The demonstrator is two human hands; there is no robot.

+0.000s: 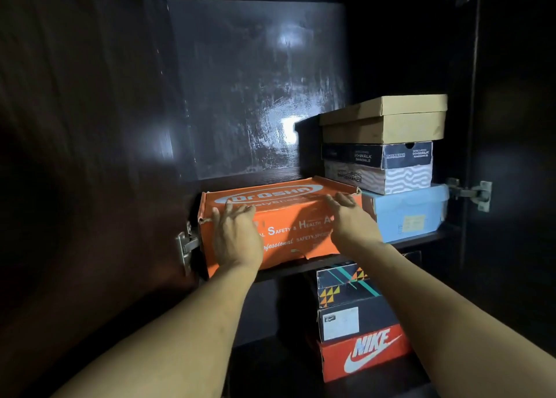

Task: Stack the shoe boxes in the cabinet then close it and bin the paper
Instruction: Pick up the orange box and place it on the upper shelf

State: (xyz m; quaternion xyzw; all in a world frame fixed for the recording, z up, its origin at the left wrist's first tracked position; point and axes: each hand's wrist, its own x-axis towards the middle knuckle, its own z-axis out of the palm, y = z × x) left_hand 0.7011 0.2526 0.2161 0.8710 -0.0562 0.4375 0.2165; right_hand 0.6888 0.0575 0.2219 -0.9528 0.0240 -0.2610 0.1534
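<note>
Left hand (pixel 236 235) and right hand (pixel 350 217) – fingers straight, palms pressed flat on orange cardboard shoe box (pixel 279 214), dark wooden cabinet shelf (pixel 301 263) beneath

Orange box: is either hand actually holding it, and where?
Neither grips it. Both hands lie flat with straight fingers on the orange box: left hand on the front face near its left end, right hand at the front top edge, right of centre.

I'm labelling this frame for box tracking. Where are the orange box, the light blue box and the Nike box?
orange box (pixel 301 217), head view, on its front face between the hands.
light blue box (pixel 406 214), head view, on its front face.
Nike box (pixel 367 352), head view, on the logo face.
</note>
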